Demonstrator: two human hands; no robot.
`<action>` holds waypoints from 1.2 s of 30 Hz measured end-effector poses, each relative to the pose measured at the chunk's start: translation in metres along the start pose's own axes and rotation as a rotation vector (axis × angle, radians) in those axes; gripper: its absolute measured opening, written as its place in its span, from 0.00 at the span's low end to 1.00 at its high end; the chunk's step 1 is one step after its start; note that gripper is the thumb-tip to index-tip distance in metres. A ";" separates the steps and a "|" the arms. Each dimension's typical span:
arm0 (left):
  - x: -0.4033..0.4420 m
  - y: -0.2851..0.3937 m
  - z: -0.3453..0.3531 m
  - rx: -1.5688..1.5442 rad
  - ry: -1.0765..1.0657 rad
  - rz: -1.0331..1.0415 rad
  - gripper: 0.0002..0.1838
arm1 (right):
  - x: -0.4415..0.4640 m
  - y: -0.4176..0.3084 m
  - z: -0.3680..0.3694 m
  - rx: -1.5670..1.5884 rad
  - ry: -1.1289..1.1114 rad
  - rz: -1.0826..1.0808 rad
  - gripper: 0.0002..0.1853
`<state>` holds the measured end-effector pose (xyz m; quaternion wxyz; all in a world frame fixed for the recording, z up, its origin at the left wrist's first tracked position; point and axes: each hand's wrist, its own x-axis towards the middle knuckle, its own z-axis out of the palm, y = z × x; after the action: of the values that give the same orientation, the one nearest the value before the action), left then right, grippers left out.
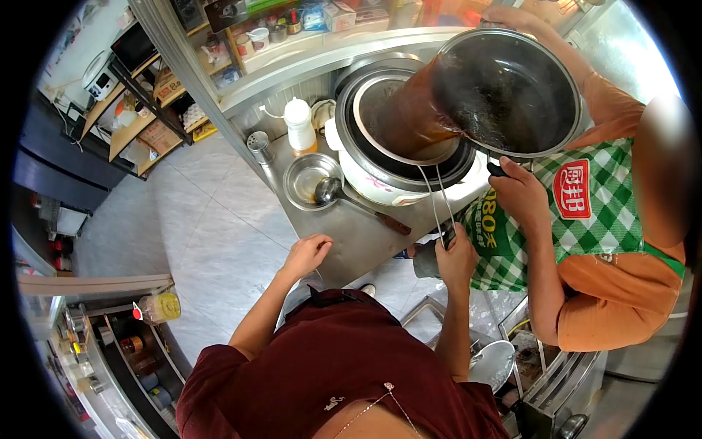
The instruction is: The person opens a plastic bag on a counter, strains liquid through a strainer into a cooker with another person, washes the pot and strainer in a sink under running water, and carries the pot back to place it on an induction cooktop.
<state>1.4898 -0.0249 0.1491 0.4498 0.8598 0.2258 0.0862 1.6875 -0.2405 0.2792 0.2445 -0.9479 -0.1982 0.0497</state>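
Observation:
My right hand (456,257) grips the long wire handle of a round strainer (371,96). The strainer sits over the dark inner pot of a white electric cooker (365,174). Into it, a co-worker pours brown liquid (420,113) from a large tilted pot (547,91) held with both hands. Loosely curled by the near edge of the counter is my left hand (307,254), with nothing visible in it. Between my hands and the cooker lies a ladle (330,192), its bowl inside a metal bowl (291,192).
A white squeeze bottle (299,123) and a metal shaker (259,146) stand on the steel counter (351,252) at the left of the cooker. At my right is the co-worker in a green checked apron (607,208). Shelves (131,132) stand across the tiled floor.

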 end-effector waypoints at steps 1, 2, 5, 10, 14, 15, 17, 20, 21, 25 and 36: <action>0.000 -0.001 0.000 0.000 0.002 0.001 0.09 | -0.001 -0.001 0.000 -0.002 0.000 0.001 0.28; 0.000 -0.002 0.000 0.003 -0.001 -0.002 0.09 | -0.001 -0.002 0.001 -0.004 0.000 0.003 0.27; 0.001 0.000 0.000 -0.001 -0.008 -0.007 0.09 | -0.002 -0.006 -0.003 -0.012 -0.001 -0.004 0.25; 0.002 0.003 -0.002 -0.012 -0.003 -0.003 0.09 | -0.002 -0.006 -0.004 -0.026 0.009 -0.010 0.22; 0.002 0.002 -0.003 -0.018 -0.006 -0.014 0.09 | -0.004 -0.011 -0.006 -0.047 -0.011 0.003 0.22; 0.002 0.003 -0.004 -0.018 -0.009 -0.019 0.09 | -0.005 -0.011 -0.005 -0.043 -0.003 -0.003 0.21; 0.003 0.006 -0.003 -0.020 -0.010 -0.023 0.09 | -0.004 -0.007 -0.005 -0.035 0.013 -0.014 0.21; 0.002 0.003 -0.001 -0.020 -0.006 -0.014 0.09 | -0.005 -0.006 -0.003 -0.055 0.005 0.004 0.23; 0.002 0.003 -0.001 -0.019 -0.005 -0.007 0.09 | -0.005 -0.004 -0.002 -0.051 0.012 -0.002 0.24; 0.003 0.005 0.000 -0.009 -0.007 0.005 0.09 | -0.006 -0.002 -0.003 -0.034 0.018 -0.003 0.26; 0.002 0.008 -0.001 -0.011 -0.018 -0.008 0.09 | -0.009 -0.003 -0.001 -0.012 0.006 0.030 0.28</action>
<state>1.4935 -0.0272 0.1566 0.4569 0.8571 0.2247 0.0779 1.6783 -0.2419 0.2815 0.2385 -0.9524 -0.1836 0.0493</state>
